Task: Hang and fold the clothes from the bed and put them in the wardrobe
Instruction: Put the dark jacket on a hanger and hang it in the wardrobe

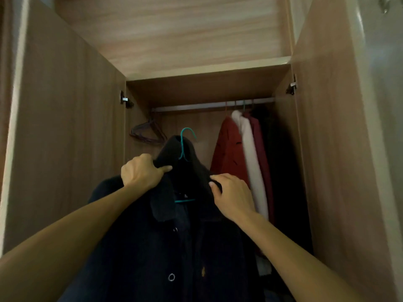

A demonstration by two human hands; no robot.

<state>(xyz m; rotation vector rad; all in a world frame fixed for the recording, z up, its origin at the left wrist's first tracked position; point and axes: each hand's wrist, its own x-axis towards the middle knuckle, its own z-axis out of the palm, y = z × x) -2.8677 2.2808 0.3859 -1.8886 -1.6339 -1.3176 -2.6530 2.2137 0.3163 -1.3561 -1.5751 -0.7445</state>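
The dark navy fleece coat (170,247), draped on a teal wire hanger (184,201), is held below the silver rail (196,107) of the open wooden wardrobe (65,149), its shoulders grasped by the left grip (140,172) and pinched by the right grip (232,196), so the unheld hook (187,132) could be swung past the rail.

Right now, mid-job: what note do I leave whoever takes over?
Left hand grips the dark coat at its collar; right hand pinches the collar's other side.
The coat is on the teal hanger, held up before the open wardrobe, hook not yet on the rail.
Red coat and white garment hang at right; empty hangers at left.
To do: hook it on the rail's free middle.
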